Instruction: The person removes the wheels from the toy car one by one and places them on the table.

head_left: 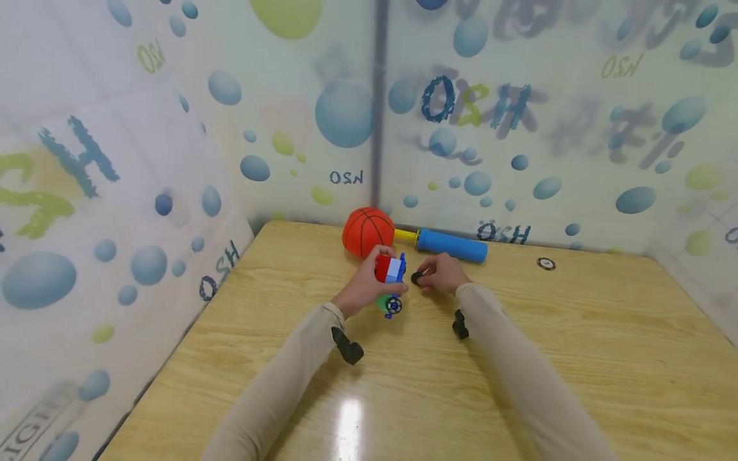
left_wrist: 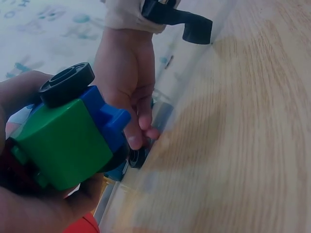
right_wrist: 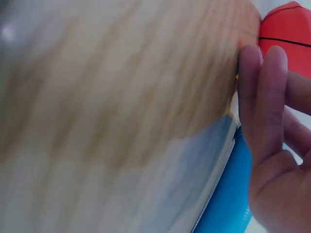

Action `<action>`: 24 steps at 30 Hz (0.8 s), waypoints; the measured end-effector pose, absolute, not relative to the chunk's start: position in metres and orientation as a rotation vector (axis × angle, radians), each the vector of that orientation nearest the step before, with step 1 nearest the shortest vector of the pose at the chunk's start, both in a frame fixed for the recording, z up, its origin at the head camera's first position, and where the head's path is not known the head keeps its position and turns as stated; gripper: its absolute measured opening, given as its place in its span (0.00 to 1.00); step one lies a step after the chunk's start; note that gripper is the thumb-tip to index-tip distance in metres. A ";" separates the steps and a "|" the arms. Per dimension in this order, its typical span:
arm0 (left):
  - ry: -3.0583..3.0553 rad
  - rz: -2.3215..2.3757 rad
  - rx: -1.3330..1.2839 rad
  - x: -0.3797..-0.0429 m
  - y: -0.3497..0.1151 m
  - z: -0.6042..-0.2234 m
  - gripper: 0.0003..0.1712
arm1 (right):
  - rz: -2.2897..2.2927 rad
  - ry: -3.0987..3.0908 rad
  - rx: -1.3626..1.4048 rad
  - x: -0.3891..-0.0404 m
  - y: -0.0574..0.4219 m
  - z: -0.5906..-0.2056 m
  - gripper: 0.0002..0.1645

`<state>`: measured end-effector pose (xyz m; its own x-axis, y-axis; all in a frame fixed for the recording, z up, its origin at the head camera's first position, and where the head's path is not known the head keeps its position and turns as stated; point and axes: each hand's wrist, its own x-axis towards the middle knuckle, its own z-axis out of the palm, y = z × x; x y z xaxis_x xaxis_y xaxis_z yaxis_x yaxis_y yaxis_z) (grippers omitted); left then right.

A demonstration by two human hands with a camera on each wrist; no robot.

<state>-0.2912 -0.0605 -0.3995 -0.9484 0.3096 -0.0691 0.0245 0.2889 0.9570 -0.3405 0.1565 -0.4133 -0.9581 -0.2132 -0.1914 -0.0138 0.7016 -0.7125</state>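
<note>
My left hand (head_left: pixel 362 287) grips a toy block car (head_left: pixel 394 269) made of red, white, blue and green pieces. Up close in the left wrist view, its green block (left_wrist: pixel 63 143) faces the camera, and a black wheel (left_wrist: pixel 66 84) sits on a blue axle piece. Just to the right of the car, my right hand (head_left: pixel 445 274) pinches a loose black wheel (head_left: pixel 416 278) between thumb and fingers, low over the wooden table (head_left: pixel 576 358). In the right wrist view the fingers hide that wheel.
An orange-red toy basketball (head_left: pixel 366 232) stands at the back, behind my left hand. Beside it lies a blue cylinder (head_left: pixel 452 245) with a yellow stem. Farther right is a small round disc (head_left: pixel 546 264). Patterned walls (head_left: pixel 277 102) border the table behind and at the left.
</note>
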 end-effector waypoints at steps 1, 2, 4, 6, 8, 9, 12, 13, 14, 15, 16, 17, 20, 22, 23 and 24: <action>2.321 1.715 0.308 -0.291 -0.060 -0.399 0.35 | -1.065 2.673 -0.197 -0.341 0.155 -0.413 0.17; 2.327 1.714 0.309 -0.291 -0.060 -0.399 0.35 | -1.028 2.690 -0.209 -0.341 0.153 -0.413 0.17; 2.339 1.712 0.307 -0.292 -0.059 -0.399 0.35 | -0.973 2.717 -0.226 -0.341 0.151 -0.412 0.17; 2.350 1.707 0.307 -0.292 -0.058 -0.399 0.36 | -0.936 2.732 -0.227 -0.342 0.150 -0.412 0.17; 2.352 1.714 0.307 -0.293 -0.057 -0.399 0.36 | -0.916 2.739 -0.235 -0.342 0.150 -0.411 0.19; 2.345 1.726 0.303 -0.293 -0.056 -0.399 0.36 | -0.909 2.742 -0.251 -0.342 0.150 -0.410 0.20; 2.332 1.758 0.292 -0.294 -0.054 -0.400 0.35 | -0.927 2.738 -0.293 -0.339 0.155 -0.406 0.21; 2.329 1.767 0.284 -0.294 -0.053 -0.400 0.35 | -0.948 2.733 -0.305 -0.337 0.157 -0.404 0.21; 2.323 1.777 0.277 -0.295 -0.052 -0.399 0.35 | -0.982 2.726 -0.309 -0.335 0.159 -0.401 0.20; 2.320 1.781 0.264 -0.295 -0.051 -0.399 0.35 | -1.026 2.718 -0.317 -0.332 0.161 -0.399 0.20; 2.320 1.782 0.250 -0.295 -0.050 -0.399 0.35 | -1.076 2.710 -0.332 -0.328 0.163 -0.395 0.19; 2.314 1.786 0.237 -0.296 -0.049 -0.398 0.35 | -1.125 2.702 -0.355 -0.324 0.166 -0.393 0.19; 2.295 1.812 0.204 -0.297 -0.047 -0.399 0.33 | -1.271 2.662 -0.434 -0.313 0.171 -0.387 0.18; 2.287 1.833 0.190 -0.296 -0.046 -0.400 0.33 | -1.348 2.626 -0.504 -0.305 0.172 -0.384 0.17; 2.284 1.843 0.188 -0.296 -0.046 -0.400 0.33 | -1.378 2.608 -0.530 -0.302 0.173 -0.383 0.17; 2.284 1.852 0.188 -0.296 -0.045 -0.401 0.32 | -1.401 2.591 -0.557 -0.298 0.174 -0.381 0.16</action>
<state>-0.2959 -0.0452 -0.4006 -0.9729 0.2202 -0.0709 -0.0239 0.2093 0.9776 -0.2978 0.1738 -0.3815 -0.9210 -0.3865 0.0491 -0.2528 0.4968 -0.8302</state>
